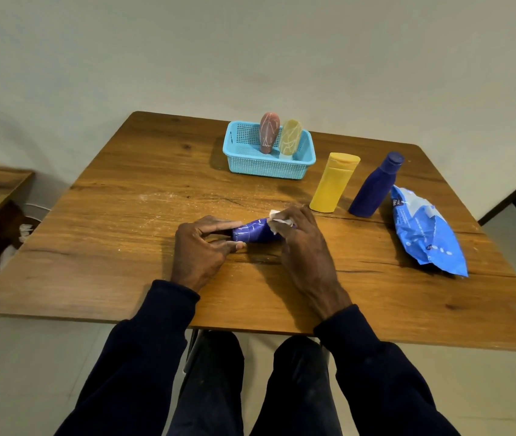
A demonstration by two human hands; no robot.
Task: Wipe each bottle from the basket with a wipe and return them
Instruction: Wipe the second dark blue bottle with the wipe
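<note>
My left hand [201, 247] pinches the purple bottle [252, 232], my right hand [297, 234] clutches the wipe [278, 219] against it; two more wait in the basket [263, 169].

One view only, worn on my head, wide-angle, facing forward and down over the wooden table [118, 221]. Left hand [198, 250] and right hand [303, 247] sit close, just below centre; basket [266, 168] farther, 12 o'clock; wall [250, 58] beyond; my knees [218, 350] at 6.
</note>
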